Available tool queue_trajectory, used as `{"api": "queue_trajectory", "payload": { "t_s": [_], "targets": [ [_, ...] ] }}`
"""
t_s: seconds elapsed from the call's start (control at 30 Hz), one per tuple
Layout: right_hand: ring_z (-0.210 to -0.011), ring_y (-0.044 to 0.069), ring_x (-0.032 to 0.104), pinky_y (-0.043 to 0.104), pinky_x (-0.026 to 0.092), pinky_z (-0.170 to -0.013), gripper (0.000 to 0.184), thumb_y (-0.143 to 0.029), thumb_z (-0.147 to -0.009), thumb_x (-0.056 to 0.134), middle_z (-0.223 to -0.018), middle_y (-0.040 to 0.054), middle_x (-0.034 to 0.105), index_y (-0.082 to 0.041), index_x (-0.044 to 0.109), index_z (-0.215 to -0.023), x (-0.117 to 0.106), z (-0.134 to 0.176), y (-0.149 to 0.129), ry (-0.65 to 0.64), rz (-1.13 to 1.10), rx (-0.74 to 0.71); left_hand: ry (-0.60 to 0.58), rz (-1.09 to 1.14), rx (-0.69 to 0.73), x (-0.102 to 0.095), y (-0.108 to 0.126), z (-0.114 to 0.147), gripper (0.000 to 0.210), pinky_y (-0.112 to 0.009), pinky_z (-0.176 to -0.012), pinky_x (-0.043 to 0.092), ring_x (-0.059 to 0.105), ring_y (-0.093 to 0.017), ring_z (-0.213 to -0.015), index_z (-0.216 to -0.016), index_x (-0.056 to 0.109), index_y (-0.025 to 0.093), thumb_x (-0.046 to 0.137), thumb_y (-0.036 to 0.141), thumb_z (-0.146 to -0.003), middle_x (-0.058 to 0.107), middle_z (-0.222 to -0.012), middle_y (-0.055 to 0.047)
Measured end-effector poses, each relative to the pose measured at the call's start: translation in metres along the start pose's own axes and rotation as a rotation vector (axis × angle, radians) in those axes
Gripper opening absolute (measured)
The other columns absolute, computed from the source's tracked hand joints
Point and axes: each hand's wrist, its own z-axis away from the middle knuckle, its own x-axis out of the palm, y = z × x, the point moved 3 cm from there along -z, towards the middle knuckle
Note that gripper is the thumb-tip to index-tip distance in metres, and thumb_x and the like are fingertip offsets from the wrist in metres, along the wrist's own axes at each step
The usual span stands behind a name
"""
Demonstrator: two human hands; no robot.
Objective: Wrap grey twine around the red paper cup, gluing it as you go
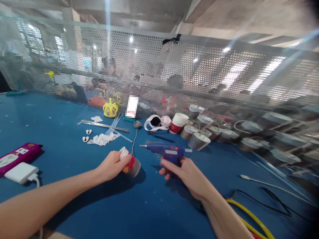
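Observation:
My left hand is closed round a small paper cup, tilted, with a white rim, a red band and a greyish lower part. From the cup a grey yarn runs up to a small grey ball of yarn on the table. My right hand grips a blue hot glue gun by its handle. Its metal nozzle points left toward the cup, apart from it. A clear glue stick sticks out of the gun's back end.
Several grey-wrapped cups and stacked red-and-white paper cups stand at the right. A yellow crown-like piece, a lit phone and white cloth scraps lie beyond. A magenta power strip is left; perforated mesh bounds the back.

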Motion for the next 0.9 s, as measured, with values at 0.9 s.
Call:
{"api": "queue_trajectory", "payload": {
  "t_s": [0.9],
  "targets": [
    [-0.031,0.009,0.044,0.020,0.040,-0.036,0.035,-0.040,-0.070,0.053,-0.033,-0.0059,0.043,-0.022,0.040,-0.044,0.027,0.031,-0.013,-0.031,0.384,-0.061,-0.077,-0.073,0.015,-0.003,0.005,0.000,0.043,-0.019,-0.051,0.035,0.042,-0.009,-0.054,-0.070,0.059,0.011,0.035,0.044,-0.083,0.053,-0.060,0.000]
  ]
}}
